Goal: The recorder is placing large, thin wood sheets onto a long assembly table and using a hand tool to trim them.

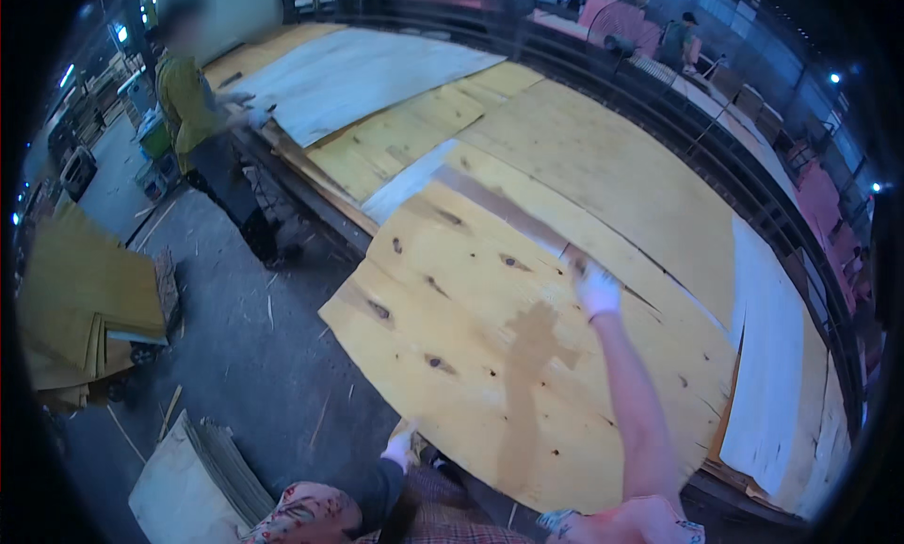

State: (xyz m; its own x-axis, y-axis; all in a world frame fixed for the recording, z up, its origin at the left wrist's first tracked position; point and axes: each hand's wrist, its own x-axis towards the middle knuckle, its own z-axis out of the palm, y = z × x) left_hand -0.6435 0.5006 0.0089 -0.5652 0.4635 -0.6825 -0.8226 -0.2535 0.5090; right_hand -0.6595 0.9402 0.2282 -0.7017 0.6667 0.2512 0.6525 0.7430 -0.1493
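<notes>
A large knotty yellow wood veneer sheet (452,290) slants across the space before me, partly over the layered sheets and partly beyond their near edge. My left hand (402,445), in a white glove, is closed on its near edge low in the view. My right hand (596,288), also white-gloved, reaches over the sheet and grips its far edge; some of those fingers are hidden. Under and beyond it lie other yellow veneer sheets (584,158) and a white sheet (353,78). Another white strip (763,356) lies to the right.
A co-worker in a yellow top (188,101) stands at the far left edge of the layers. Stacked yellow veneer (94,290) and a pale stack (188,487) stand on the left floor, among wood scraps. Dark rails (697,153) run behind the layers; another person (676,43) is beyond.
</notes>
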